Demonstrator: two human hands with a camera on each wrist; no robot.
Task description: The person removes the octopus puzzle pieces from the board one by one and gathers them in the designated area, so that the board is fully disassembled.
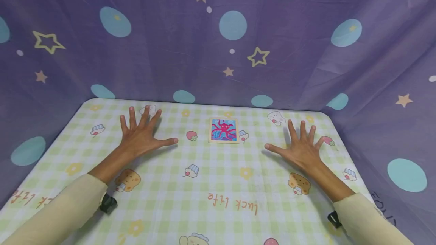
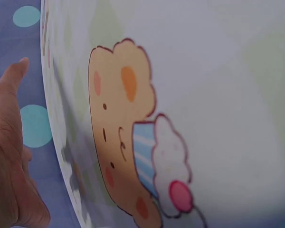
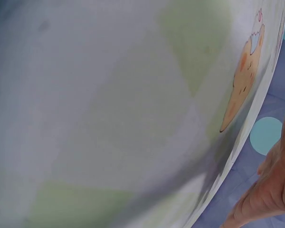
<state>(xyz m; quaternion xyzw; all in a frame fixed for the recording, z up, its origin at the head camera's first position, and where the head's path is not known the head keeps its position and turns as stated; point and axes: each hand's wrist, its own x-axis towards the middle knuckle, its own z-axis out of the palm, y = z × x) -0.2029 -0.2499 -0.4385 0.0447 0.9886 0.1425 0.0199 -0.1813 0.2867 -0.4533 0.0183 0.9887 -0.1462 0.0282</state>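
A small square picture (image 1: 223,130) of a pink octopus on blue, framed by a pale border, lies on the table toward its far edge. To its left my left hand (image 1: 139,135) spreads its fingers wide, thumb pointing at the picture, holding nothing. On the other side, my right hand (image 1: 303,148) is spread the same way with nothing in it. Both hands are apart from the picture. In the left wrist view part of the left hand (image 2: 9,156) shows at the left edge; the right wrist view catches part of the right hand (image 3: 270,185).
A green-and-white checked cloth (image 1: 218,184) printed with cupcakes, bread and strawberries covers the table. Behind and at both sides hangs a purple curtain (image 1: 177,41) with stars and blue ovals. Dark straps show at the left cuff (image 1: 92,192) and right cuff (image 1: 354,211).
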